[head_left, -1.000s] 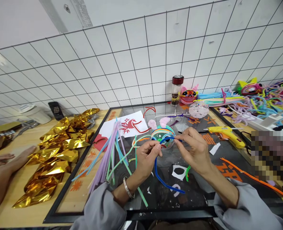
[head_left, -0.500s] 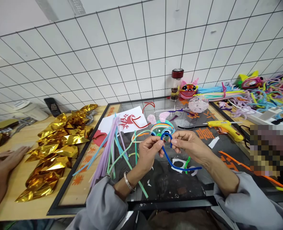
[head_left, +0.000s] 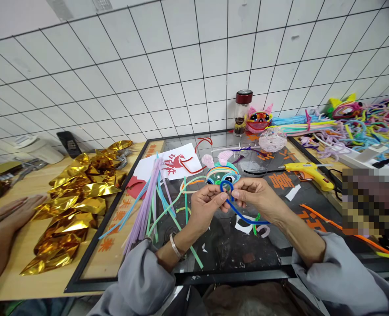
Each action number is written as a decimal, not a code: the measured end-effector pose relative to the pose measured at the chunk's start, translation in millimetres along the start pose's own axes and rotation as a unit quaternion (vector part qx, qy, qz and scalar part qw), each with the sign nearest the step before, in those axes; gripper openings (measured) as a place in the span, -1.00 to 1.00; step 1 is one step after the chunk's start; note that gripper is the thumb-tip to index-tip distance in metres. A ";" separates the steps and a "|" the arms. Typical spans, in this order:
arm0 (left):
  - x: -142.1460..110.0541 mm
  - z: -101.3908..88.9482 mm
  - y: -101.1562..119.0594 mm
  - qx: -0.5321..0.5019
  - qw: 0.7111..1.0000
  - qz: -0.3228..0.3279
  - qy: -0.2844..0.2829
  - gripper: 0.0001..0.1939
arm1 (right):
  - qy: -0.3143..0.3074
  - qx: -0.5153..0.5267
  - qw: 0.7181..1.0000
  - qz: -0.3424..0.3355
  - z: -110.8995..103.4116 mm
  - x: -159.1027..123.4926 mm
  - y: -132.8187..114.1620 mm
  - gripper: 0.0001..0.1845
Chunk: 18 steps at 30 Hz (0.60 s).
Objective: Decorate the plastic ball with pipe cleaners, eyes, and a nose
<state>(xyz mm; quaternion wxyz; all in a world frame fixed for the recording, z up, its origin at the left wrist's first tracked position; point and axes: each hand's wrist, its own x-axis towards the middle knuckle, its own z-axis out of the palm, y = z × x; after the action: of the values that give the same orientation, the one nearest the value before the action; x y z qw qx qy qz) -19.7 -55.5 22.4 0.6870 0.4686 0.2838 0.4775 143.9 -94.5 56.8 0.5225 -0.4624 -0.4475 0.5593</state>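
A blue pipe cleaner (head_left: 247,218) is bent into a small loop at its upper end, its long tail trailing down to the right. My left hand (head_left: 207,204), with a bracelet on the wrist, pinches the loop's left side. Thumb and fingers of my right hand (head_left: 254,195) close on its right side. Just behind the loop sits a mask-like animal head (head_left: 223,172) of coloured pipe cleaners with pink ears and round eyes, partly hidden by my hands. Below lie a white paper cutout (head_left: 243,224) and a short green pipe cleaner (head_left: 257,224).
Purple pipe cleaners (head_left: 145,210) lie left of my hands, beside gold foil (head_left: 69,219). A yellow glue gun (head_left: 309,174) rests to the right. At the back stand a glass bottle (head_left: 242,114) and a pink mask (head_left: 259,119). Another person's hand (head_left: 13,215) is at far left.
The blue pipe cleaner's open arch has become a closed, smaller loop, with its ends crossing between my fingers. Its tail has drawn in to the left. Both hands keep their grip.
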 end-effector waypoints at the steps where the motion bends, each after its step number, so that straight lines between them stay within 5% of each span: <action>1: 0.1 -0.1 -0.3 0.001 1.000 -0.001 0.000 -0.56 | 0.000 0.000 1.000 0.002 0.4 0.1 -0.3 -0.55; 18: -1.0 1.3 -0.8 -0.001 1.000 0.014 0.016 -0.57 | -0.018 -0.062 0.995 -0.071 4.4 -0.9 3.8 -0.59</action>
<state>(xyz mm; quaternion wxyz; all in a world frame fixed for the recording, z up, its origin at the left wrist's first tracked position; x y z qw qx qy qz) -18.8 -57.0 22.1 0.6757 0.4643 0.2876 0.4951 138.9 -95.7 53.8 0.5230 -0.4506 -0.5226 0.5003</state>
